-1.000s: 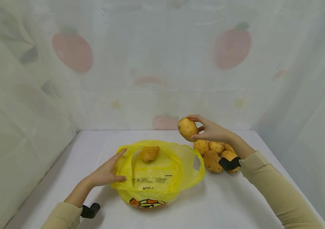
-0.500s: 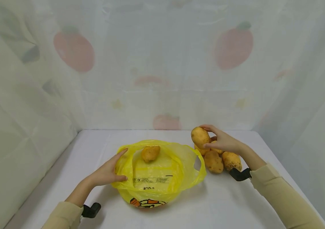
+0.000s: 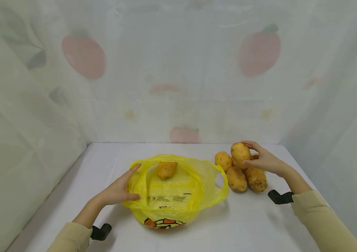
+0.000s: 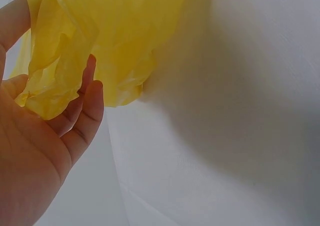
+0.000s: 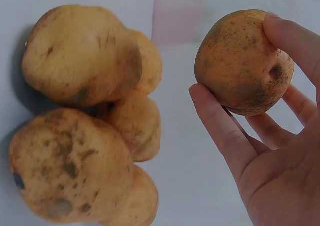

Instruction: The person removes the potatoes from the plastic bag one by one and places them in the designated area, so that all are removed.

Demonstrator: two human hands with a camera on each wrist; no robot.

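Left hand [image 3: 118,190] on the left edge of the yellow bag [image 3: 178,189]; fingers [image 4: 82,105] mostly straight and loose, lying along the crumpled plastic. Left wrist view shows film bunched between thumb and fingers, so it's resting against the bag rather than clenched. Bag sits on the white tabletop [image 3: 254,220], mouth open, handle loops flopped to the right, orange print at the near bottom. One potato in the bag [image 3: 166,169], lying toward the far side of the opening.

Right of the bag: potato pile [image 3: 241,176] on the tabletop, just beside the bag's right handle, potatoes touching each other. Right hand [image 3: 264,161] is directly over the pile, grasping a held potato [image 3: 240,153]; thumb on one side, fingers [image 5: 220,131] curled round the other, palm clear of it. From the head view I can't tell if the held potato touches the pile; right wrist view shows a gap beside it. Fruit-print curtain [image 3: 260,49] behind and at both sides.
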